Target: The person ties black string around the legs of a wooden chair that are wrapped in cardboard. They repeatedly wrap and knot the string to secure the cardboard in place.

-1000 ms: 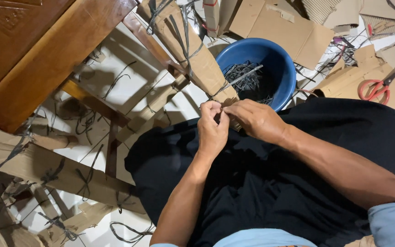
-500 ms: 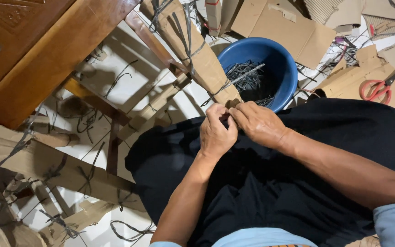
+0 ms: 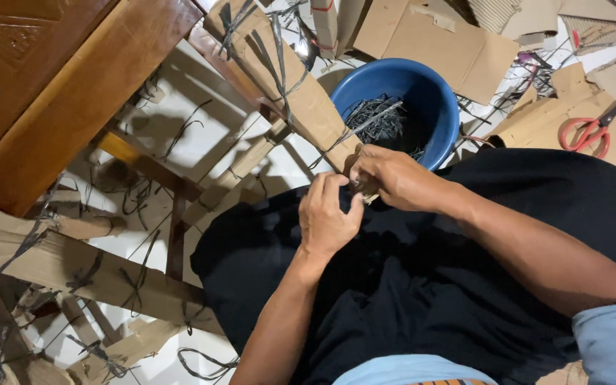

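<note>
Cardboard wraps the long piece (image 3: pixel 301 93) that we see running from the top of the view down to the lap, bound round with dark ties, and both hands meet at its near end. The left hand (image 3: pixel 328 217) is curled, its fingers closed toward the end of the wrapped piece, thumb pressed close beside the right hand (image 3: pixel 393 177), which is closed over that same end; what exactly sits between the fingers we cannot tell. A thin grey tie (image 3: pixel 365 122) stretches from the hands up toward the blue bucket (image 3: pixel 433 89), which stands just beyond the knees and holds a heap of similar ties. Black cloth (image 3: pixel 422 285) covers the lap under both forearms. Red-handled scissors (image 3: pixel 584 134) lie on flat cardboard sheets (image 3: pixel 429 43) well to the right. More cardboard-wrapped wooden bars (image 3: pixel 65 264) lie across the pale floor (image 3: pixel 201 93) at left
</note>
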